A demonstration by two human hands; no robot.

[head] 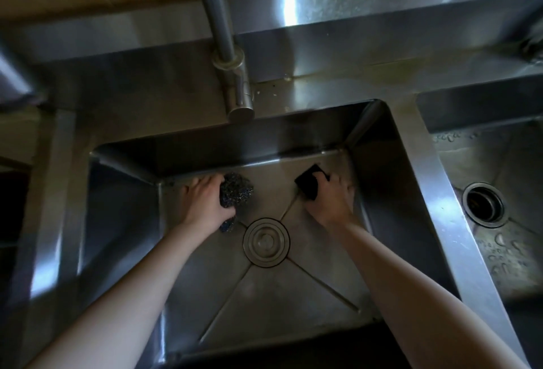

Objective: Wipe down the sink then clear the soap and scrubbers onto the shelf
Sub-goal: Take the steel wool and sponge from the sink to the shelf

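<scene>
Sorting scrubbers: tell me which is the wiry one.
The wad gripped by the left hand, tangled and glinting; the right hand holds a flat black pad.

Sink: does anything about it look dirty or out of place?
Yes. The ledge right of the faucet carries a yellowish film and a few pale specks, so it looks unwiped. Droplets dot the right basin. Nothing looks broken or tipped.

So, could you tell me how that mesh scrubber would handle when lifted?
The mesh scrubber looks like loose tangled wire, so it is probably light and squashy. It bulges out of the left hand, so it is likely floppy. Its rough surface should resist slipping.
</scene>
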